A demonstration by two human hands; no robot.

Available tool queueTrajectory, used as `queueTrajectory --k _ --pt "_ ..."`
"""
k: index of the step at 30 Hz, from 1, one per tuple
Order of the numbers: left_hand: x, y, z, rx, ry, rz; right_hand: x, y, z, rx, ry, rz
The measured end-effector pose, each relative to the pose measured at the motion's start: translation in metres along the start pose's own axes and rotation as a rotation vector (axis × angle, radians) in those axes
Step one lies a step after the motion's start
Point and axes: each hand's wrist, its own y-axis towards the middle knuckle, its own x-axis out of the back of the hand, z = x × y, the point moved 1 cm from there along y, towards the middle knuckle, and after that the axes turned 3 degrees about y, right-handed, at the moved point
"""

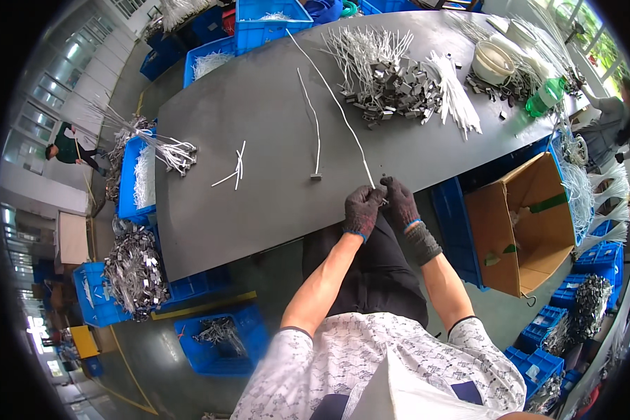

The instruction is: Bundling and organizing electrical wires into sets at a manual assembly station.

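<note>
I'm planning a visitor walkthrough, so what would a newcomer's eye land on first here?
Probably the heap of dark grey blocks with white strands, toward the far side of the grey table. Next, perhaps, the dark-gloved left hand and right hand, close together at the near edge, where a long white wire ends. The green bottle near the table's right end also stands out.

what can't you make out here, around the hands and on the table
All in the head view:
Near end of the long white cable: hidden by the gloved fingers of the left hand; whether the right hand grips it too is unclear.
Tabletop under the pile of dark blocks: hidden by the pile.
Blue bin at the top: cut off by the upper edge.
</note>
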Motion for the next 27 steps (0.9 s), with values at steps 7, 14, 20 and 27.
queueTrajectory --k 7,14,20,27 --pt "0.035 0.033 -0.008 0.069 0.037 -0.029 -0.041 0.044 -0.034 0.067 -0.044 0.098" --pt "0.154 0.096 0.025 -0.175 0.509 -0.224 0.004 0.164 0.033 0.077 -0.698 -0.217" --pt "0.352 0.131 0.060 0.023 1.351 -0.632 0.029 0.233 -0.009 -0.196 -0.679 -0.042" --pt "0.450 0.141 0.075 0.295 1.548 -0.489 0.022 0.170 -0.036 -0.804 0.078 0.074"
